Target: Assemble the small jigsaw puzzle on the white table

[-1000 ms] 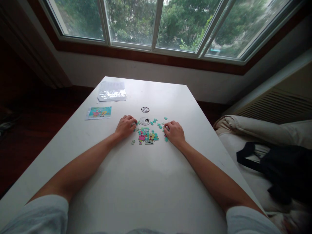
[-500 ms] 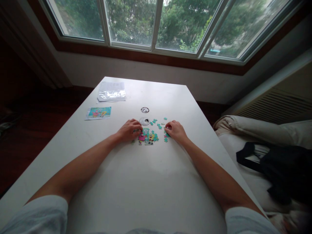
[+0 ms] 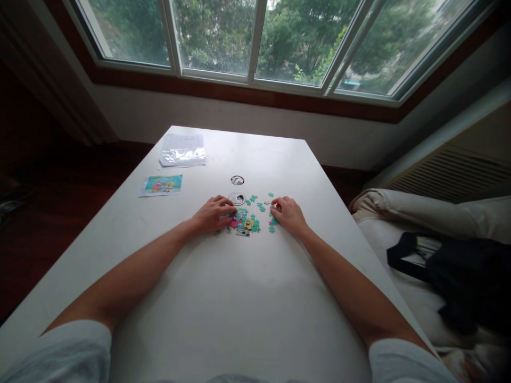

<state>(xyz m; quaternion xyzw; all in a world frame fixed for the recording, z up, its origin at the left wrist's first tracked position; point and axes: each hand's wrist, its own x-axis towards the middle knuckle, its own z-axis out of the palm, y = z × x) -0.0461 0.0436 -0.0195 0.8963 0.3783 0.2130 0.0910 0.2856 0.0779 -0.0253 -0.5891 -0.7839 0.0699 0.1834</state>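
Note:
A partly joined jigsaw puzzle (image 3: 250, 224) lies on the white table, showing yellow and pink cartoon figures on turquoise. My left hand (image 3: 215, 214) is at its upper left edge, fingers bent and closed on a puzzle piece there; the fingers cover part of the picture. To the right of the puzzle, my right hand (image 3: 288, 214) has its thumb and fingers drawn together over loose pieces, pinching what looks like a puzzle piece, mostly hidden. Loose turquoise puzzle pieces (image 3: 261, 207) are scattered between the hands and just beyond.
A small picture card (image 3: 163, 184) with the same cartoon scene lies at the left. Behind it is a clear plastic bag (image 3: 183, 150) on paper. Two round printed marks show on the table (image 3: 255, 298). A sofa (image 3: 383, 234) with a dark bag stands at the right.
My left hand has shifted slightly to the right, and the left part of the puzzle has moved with it a little. The right hand is almost unmoved.

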